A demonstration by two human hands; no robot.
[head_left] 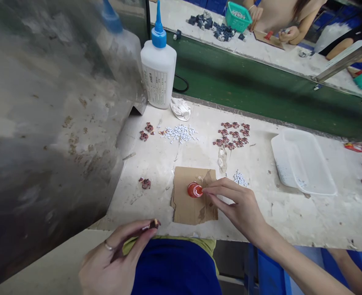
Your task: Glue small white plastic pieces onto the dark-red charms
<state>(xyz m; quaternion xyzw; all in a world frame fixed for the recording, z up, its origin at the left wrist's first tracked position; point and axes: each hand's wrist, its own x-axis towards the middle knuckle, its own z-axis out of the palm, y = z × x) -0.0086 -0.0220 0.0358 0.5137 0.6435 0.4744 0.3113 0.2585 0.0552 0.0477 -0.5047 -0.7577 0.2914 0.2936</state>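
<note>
Near the table's front edge, my left hand (119,250) pinches a small dark brown figurine (152,224) between thumb and fingertips. My right hand (239,203) has its fingertips pressed together at the rim of a small red cup (194,189); whatever they pinch is too small to make out. Under the cup lies a torn piece of brown cardboard (184,209). Just beyond my right hand is a small heap of pale blue-white pieces (240,178). To the left of the cardboard rests another brown figurine (145,183).
A white bottle (159,76) with a blue nozzle stands at the back beside a metal panel (55,123). Pale pieces (181,133) and brown figurines (234,134) lie behind the cardboard. A translucent tub (304,162) sits to the right. Across the green divider, another person's hand (289,34) works.
</note>
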